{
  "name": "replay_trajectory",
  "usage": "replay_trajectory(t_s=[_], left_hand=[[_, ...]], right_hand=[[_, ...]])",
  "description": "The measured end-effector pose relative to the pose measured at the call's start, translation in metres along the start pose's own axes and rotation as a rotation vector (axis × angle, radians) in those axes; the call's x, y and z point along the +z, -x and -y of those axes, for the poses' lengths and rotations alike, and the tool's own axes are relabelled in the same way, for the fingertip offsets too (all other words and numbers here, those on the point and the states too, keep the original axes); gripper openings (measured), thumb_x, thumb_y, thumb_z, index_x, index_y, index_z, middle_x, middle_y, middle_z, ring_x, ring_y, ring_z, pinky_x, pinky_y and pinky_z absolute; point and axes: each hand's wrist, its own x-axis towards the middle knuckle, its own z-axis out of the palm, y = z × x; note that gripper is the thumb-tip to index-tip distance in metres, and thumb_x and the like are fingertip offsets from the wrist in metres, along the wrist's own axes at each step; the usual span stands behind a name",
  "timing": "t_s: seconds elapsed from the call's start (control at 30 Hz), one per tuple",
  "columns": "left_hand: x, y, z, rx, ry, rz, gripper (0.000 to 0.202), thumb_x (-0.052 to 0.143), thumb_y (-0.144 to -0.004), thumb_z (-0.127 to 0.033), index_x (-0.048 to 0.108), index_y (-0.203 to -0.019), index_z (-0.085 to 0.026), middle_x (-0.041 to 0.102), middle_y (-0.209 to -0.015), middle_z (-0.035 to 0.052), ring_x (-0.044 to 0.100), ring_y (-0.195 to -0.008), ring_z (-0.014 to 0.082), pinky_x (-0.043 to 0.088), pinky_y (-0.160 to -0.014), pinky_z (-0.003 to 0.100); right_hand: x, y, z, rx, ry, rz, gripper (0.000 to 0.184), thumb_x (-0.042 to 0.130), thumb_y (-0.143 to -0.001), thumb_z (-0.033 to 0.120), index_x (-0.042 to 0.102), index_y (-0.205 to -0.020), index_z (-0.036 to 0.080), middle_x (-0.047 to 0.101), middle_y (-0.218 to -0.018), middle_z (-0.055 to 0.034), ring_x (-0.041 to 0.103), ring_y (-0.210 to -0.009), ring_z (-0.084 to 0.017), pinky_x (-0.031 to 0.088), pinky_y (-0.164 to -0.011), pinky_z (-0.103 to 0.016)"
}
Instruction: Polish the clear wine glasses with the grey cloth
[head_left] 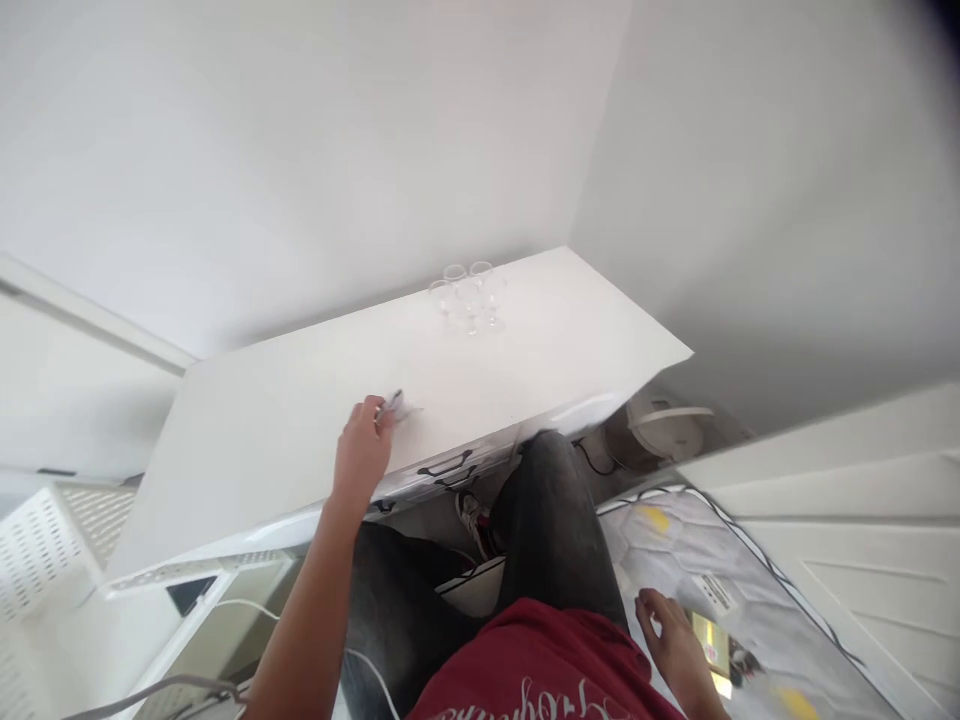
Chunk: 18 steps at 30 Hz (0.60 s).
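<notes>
Over the white cabinet top, my left hand closes its fingers on a small whitish, partly see-through thing. It has a darker end, and its kind is not clear. Several clear stemmed glasses stand close together near the wall, farther back and to the right of that hand. My right hand is low at the right by the patterned mattress, its thumb and fingers loosely apart with nothing seen in them. Beside it lie a gold box and a small white packet.
Dark-handled drawers face my legs. A round lidded bin is on the floor past the cabinet's right end. White perforated baskets stand at the left. A cable runs below my left arm. Walls close off the back and right.
</notes>
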Motion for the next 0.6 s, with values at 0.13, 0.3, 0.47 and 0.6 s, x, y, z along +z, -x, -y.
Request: replay_trajectory(t_s=[0.13,0.3,0.47,0.6], left_hand=[[-0.025,0.045,-0.036,-0.039,0.226,0.242,0.028,0.046,-0.105,-0.046,0.058,-0.094,-0.022,0.063,-0.072,-0.0005,0.057,-0.065,0.0168,0.042,-0.066,0.029],[-0.018,0.100,-0.054,-0.091,0.627,0.506,0.033,0.051,-0.101,-0.048,0.058,-0.086,-0.019,0.066,-0.070,-0.0005,0.062,-0.062,0.0145,0.047,-0.065,0.026],[-0.017,0.126,-0.046,-0.114,0.788,0.389,0.031,0.050,-0.102,-0.042,0.068,-0.098,-0.017,0.073,-0.085,0.0048,0.069,-0.076,0.0171,0.052,-0.074,0.028],[-0.032,0.132,-0.022,-0.153,0.694,0.274,0.027,0.053,-0.101,-0.037,0.070,-0.115,-0.020,0.078,-0.096,0.0054,0.072,-0.092,0.0200,0.053,-0.089,0.032]], right_hand=[[0.001,-0.076,0.078,-0.197,-0.103,-0.030,0.020,0.059,-0.096,0.046,0.067,-0.098,0.027,0.071,-0.087,-0.0058,0.072,-0.077,-0.029,0.059,-0.069,-0.044],[-0.003,-0.133,0.266,-0.477,-0.540,0.308,0.060,0.068,-0.092,0.054,0.053,-0.143,0.027,0.057,-0.146,-0.0168,0.065,-0.122,-0.034,0.058,-0.095,-0.048],[0.015,-0.127,0.380,-0.380,-0.639,0.521,0.035,0.069,-0.093,0.047,0.062,-0.121,0.027,0.070,-0.111,-0.0062,0.069,-0.095,-0.024,0.056,-0.086,-0.036],[0.031,-0.136,0.398,-0.211,-0.667,0.455,0.023,0.065,-0.094,0.047,0.060,-0.096,0.024,0.060,-0.071,0.0022,0.055,-0.060,-0.016,0.046,-0.058,-0.027]])
